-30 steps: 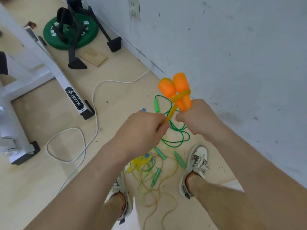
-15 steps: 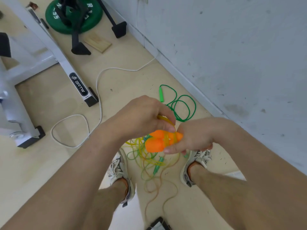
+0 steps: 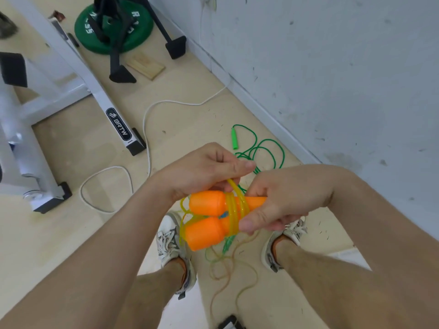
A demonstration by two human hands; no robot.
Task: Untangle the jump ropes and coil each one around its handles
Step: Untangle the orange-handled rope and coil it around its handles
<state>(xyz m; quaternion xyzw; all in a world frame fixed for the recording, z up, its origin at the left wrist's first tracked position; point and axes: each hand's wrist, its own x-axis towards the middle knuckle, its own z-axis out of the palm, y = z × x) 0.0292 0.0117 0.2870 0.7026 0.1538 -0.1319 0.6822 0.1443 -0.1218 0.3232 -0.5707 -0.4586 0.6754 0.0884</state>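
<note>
Right hand [image 3: 282, 200] clamps the narrow ends of two orange handles [image 3: 209, 217] held side by side above the floor, thumb pressed on the yellow rope [image 3: 234, 211] coils. Left hand [image 3: 204, 169] pinches the rope's free strand just above the handles. Green rope [image 3: 259, 148] lies loose on the floor by the wall.

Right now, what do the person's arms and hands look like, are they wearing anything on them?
Both forearms are bare to the frame's edge: no sleeves, gloves, watch or wristband. The left hand and right hand show no rings on the visible fingers, and the nails are short and unpainted. Lower down, the bare legs end in light lace-up sneakers with orange socks.
</note>
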